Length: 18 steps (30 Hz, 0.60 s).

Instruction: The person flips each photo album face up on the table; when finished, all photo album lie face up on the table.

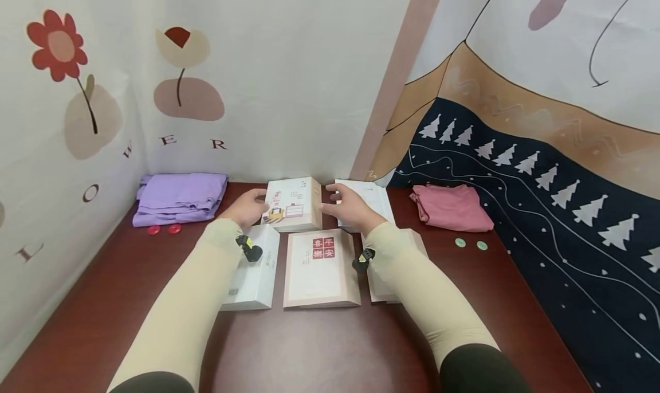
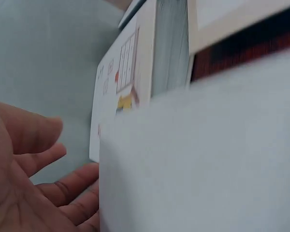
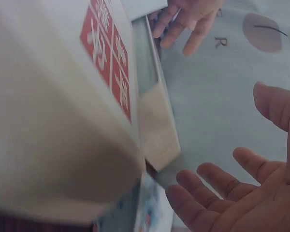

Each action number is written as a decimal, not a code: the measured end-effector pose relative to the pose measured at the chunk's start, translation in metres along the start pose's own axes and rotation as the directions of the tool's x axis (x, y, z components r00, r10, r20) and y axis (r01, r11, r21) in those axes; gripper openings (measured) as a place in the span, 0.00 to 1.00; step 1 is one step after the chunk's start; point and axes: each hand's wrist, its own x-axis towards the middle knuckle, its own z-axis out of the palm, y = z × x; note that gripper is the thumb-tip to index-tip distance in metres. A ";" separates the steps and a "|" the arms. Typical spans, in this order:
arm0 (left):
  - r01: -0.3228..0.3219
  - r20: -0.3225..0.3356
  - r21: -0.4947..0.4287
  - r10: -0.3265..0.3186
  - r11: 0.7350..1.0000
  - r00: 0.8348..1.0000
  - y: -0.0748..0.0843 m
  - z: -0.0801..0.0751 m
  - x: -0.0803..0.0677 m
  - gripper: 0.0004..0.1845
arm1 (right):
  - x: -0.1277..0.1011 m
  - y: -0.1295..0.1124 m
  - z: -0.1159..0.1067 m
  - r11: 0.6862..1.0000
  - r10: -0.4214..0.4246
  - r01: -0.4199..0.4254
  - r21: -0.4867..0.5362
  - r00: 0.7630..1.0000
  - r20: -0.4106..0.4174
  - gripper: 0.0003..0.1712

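Note:
A thick book with a small illustration on its pale cover lies in the back row, between my two hands. My left hand is at its left side with fingers spread, and in the left wrist view the fingertips come close to its edge; contact cannot be told. On the right side, my right hand reaches over the back right book, its fingers apart and relaxed. In the right wrist view the palm holds nothing. Nearer me lies a book with a red square of characters.
A white book lies front left and another book front right, partly under my forearms. Folded purple cloth with red discs is at left; folded pink cloth with green discs is at right. Fabric walls stand behind.

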 end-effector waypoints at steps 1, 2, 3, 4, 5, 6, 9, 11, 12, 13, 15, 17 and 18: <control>-0.003 0.015 0.033 0.002 0.999 1.000 -0.001 -0.002 0.001 0.35 | 0.001 -0.001 0.004 1.000 -0.009 0.009 -0.002 1.000 0.011 0.40; -0.007 0.026 0.066 0.006 0.998 1.000 -0.002 -0.004 0.001 0.35 | 0.003 -0.002 0.007 1.000 -0.011 0.011 0.002 1.000 0.022 0.40; -0.007 0.036 0.098 0.004 0.995 0.999 -0.003 -0.005 0.002 0.36 | 0.005 -0.002 0.011 1.000 -0.012 0.012 0.005 0.999 0.030 0.40; -0.005 0.045 0.129 -0.001 0.992 0.999 -0.003 -0.006 0.002 0.36 | 0.006 -0.002 0.014 1.000 -0.008 0.008 0.005 0.999 0.040 0.41; -0.002 0.056 0.142 -0.006 0.990 0.998 -0.003 -0.007 0.002 0.36 | 0.008 -0.002 0.016 1.000 -0.003 0.002 0.009 0.999 0.050 0.41; 0.001 0.065 0.150 -0.011 0.989 0.998 -0.003 -0.008 0.002 0.36 | 0.010 -0.002 0.018 1.000 0.000 0.000 0.006 0.998 0.056 0.42; 0.015 0.085 0.152 -0.028 0.988 0.996 -0.001 -0.010 0.003 0.37 | 0.016 -0.002 0.022 1.000 0.017 -0.015 -0.023 0.997 0.076 0.42; 0.029 0.090 0.141 -0.042 0.990 0.995 0.000 -0.011 0.005 0.37 | 0.020 -0.001 0.024 0.999 0.034 -0.031 -0.038 0.995 0.098 0.42; 0.037 0.091 0.133 -0.050 0.990 0.995 -0.001 -0.012 0.006 0.37 | 0.021 -0.001 0.024 0.998 0.045 -0.041 -0.037 0.993 0.110 0.43; 0.044 0.093 0.126 -0.056 0.991 0.994 0.000 -0.012 0.006 0.37 | 0.023 -0.001 0.024 0.998 0.058 -0.053 -0.040 0.991 0.119 0.43; 0.062 0.100 0.101 -0.072 0.993 0.992 -0.001 -0.013 0.007 0.37 | 0.025 -0.003 0.025 0.997 0.075 -0.070 -0.040 0.987 0.139 0.45; 0.092 0.103 0.073 -0.100 0.993 0.990 -0.001 -0.013 0.008 0.37 | 0.025 -0.005 0.026 0.996 0.086 -0.081 -0.043 0.983 0.160 0.46; 0.104 0.103 0.062 -0.110 0.993 0.989 0.000 -0.012 0.008 0.36 | 0.026 -0.006 0.027 0.996 0.089 -0.083 -0.044 0.982 0.165 0.47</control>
